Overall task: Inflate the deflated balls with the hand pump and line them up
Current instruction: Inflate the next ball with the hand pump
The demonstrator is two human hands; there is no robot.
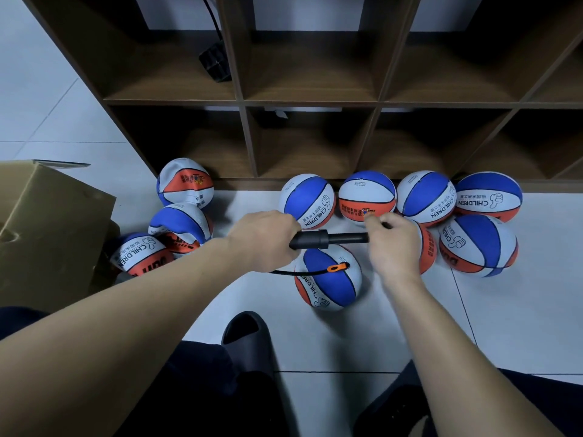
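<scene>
My left hand (265,236) grips the barrel of a black hand pump (328,239), held level above the floor. My right hand (391,244) grips the pump's handle at its right end. A black hose with an orange tip (334,268) runs from the pump into a blue, white and orange ball (328,279) on the floor below my hands. Several round balls (426,197) stand in a row along the shelf base, with two more (478,246) in front at the right. Three crumpled, deflated balls (181,225) lie at the left.
A brown cube shelf (315,102) stands behind the balls, its compartments mostly bare, with a black object (216,63) in an upper one. An open cardboard box (47,228) sits at the left. My knees and a dark slipper (249,339) are at the bottom on white tiles.
</scene>
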